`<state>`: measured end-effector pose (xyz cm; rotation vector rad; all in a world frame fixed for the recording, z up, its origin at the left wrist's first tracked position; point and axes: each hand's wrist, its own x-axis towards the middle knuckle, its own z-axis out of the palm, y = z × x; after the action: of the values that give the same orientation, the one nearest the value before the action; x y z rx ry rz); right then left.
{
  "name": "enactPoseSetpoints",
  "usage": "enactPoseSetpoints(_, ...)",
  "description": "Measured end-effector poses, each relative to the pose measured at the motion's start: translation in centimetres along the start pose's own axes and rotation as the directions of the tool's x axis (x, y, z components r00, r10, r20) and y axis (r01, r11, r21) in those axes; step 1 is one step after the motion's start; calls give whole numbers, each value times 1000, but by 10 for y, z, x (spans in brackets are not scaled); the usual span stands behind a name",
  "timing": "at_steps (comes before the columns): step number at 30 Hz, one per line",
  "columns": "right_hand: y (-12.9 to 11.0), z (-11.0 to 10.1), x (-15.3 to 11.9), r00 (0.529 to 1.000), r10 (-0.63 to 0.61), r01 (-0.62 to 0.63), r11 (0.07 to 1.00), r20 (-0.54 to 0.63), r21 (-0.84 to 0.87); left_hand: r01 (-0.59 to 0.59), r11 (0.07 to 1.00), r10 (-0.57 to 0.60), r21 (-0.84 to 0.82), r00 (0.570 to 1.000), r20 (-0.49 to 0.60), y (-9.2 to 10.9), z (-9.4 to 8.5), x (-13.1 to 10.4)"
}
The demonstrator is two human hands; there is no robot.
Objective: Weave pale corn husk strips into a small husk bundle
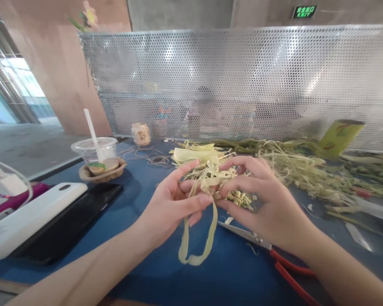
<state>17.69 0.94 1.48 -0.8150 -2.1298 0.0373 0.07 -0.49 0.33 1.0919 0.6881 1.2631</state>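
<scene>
My left hand (178, 199) pinches a long pale corn husk strip (196, 258) between thumb and fingers. The strip hangs below in a loop over the blue table. Curled in from the other side, my right hand (253, 189) has its fingertips closed on the same husk strip, close to the left thumb. Between and behind the fingers shows a clump of small dried pale-green sprigs (241, 197); whether it is held or lies on the table, I cannot tell. A pair of scissors (247, 236) with red handles lies beneath my right hand. Flat husk pieces (191, 155) lie just beyond the hands.
Shredded husks (309, 174) spread over the right side, near a yellow-green cylinder (341, 136). At left are a lidded cup with a straw (95, 151), a black phone (70, 223), a white power bank (35, 216) and a purple power strip (19, 204). A perforated metal screen (242, 76) stands behind.
</scene>
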Motion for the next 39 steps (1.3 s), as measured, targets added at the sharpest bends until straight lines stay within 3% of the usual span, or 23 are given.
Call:
enactPoseSetpoints(3,2,1,-1,1000,5,-6,1000,18,30,-47,996,48,73,999,-18,-2,-1,-2)
enactPoseSetpoints(14,8,-5,-1,997,56,-66,972,48,225,-45,964,62,262,996,-57,0,0,-9)
enactPoseSetpoints(21,8,-6,-2,994,81,-100,948,76,301,-54,961,63,270,998,-25,2,1,-10)
enactPoseSetpoints(27,7,-5,-1,991,84,-111,946,100,305,-90,974,106,210,992,-67,0,1,-10)
enactPoseSetpoints(39,8,-1,0,993,-18,-9,975,120,221,-112,984,120,136,992,-50,1,-1,-7)
